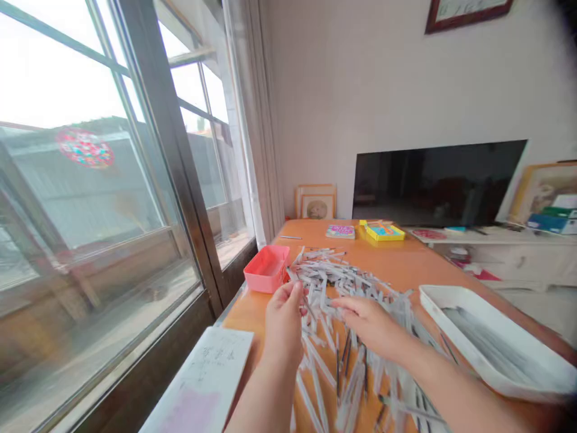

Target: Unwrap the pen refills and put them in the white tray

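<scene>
A big heap of thin white and grey pen-like sticks (342, 288) covers the middle of an orange wooden table (396, 258). My left hand (283, 319) hovers at the heap's left edge, fingers curled and pinched on one thin stick. My right hand (369, 322) rests palm down on the heap, its fingers reaching left toward the left hand's fingertips; what it holds, if anything, is hidden. A pink plastic box (267, 269) stands just beyond the left hand at the table's left edge. A white tray (491, 340) with more sticks lies to the right.
A white notebook (202, 385) lies at the near left corner. Colourful booklets (381, 231) sit at the far end. A dark television (433, 183) and framed pictures stand against the back wall. A large window (90, 180) runs along the left.
</scene>
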Available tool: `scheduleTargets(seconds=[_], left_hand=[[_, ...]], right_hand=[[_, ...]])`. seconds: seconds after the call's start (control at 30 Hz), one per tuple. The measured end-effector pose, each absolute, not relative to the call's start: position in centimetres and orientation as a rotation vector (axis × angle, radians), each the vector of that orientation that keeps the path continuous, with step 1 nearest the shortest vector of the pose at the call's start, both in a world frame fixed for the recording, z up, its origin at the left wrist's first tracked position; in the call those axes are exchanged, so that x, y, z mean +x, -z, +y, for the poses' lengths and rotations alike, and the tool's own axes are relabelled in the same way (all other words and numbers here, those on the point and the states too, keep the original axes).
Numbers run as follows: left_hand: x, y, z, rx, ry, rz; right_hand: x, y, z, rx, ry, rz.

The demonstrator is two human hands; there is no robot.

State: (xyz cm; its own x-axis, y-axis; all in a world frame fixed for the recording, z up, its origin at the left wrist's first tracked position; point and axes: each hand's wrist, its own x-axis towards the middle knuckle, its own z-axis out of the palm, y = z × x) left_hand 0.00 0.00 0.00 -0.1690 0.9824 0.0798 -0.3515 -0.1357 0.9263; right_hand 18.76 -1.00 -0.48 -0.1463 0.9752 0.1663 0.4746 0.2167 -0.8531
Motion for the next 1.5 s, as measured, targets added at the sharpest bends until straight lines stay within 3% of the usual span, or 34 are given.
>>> scheduleTargets(seconds=[0.27,0.83,1.5], left_hand=[[-0.2,-0.9,-0.2,0.82,-1.645,0.927],[0.2,-0.7,0.0,0.739,-1.75,0.839],[1.9,-0.1,-1.2,0.886,-1.617,0.849]], right_hand=[[18.2,-0.7,-2.7,-1.169,-1.485,-1.198],[16.6,-0.6,-3.5,-1.221,-1.519,-1.25],[15.9,-0.5,-3.5,-1.15,-1.435,-1.2]])
